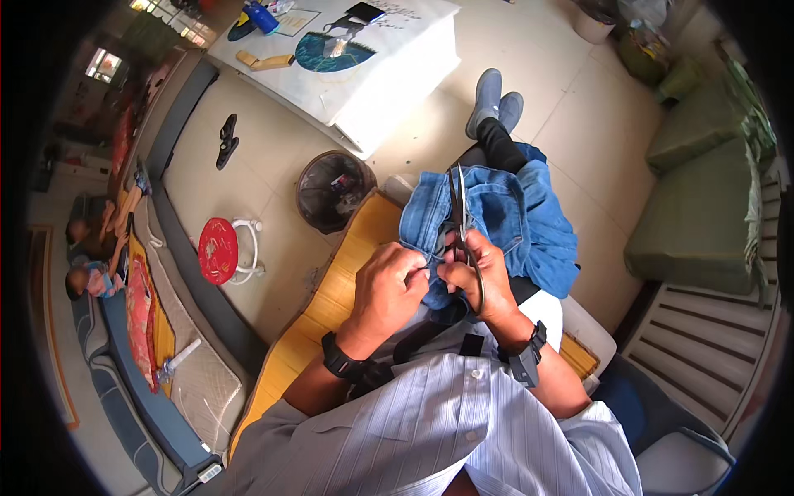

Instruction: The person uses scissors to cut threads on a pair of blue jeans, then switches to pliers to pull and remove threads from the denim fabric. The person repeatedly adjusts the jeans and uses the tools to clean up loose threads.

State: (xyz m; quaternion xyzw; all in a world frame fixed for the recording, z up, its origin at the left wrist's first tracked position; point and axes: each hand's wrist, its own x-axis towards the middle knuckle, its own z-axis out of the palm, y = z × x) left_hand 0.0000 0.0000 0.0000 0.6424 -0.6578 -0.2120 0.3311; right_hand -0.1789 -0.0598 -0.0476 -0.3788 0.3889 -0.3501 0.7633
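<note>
A blue denim garment (546, 236) lies bunched across my lap and legs. My right hand (481, 269) is wrapped round the dark handles of a pair of scissors (458, 194), whose blades point away from me over the denim, slightly apart at the tips. Close beside it, my left hand (389, 285) is closed in a pinch at the garment's near left edge. Something thin and dark shows near its fingertips, too small to make out. Each wrist wears a black band.
Ahead stands a white table (413, 62) with a blue bottle (261, 16) on it. A dark waste bin (308, 194) and a red-topped stool (218, 250) are to the left, near black sandals (227, 142). Two people (103, 281) are on the far-left sofa. Green-covered bundles (695, 215) sit at right.
</note>
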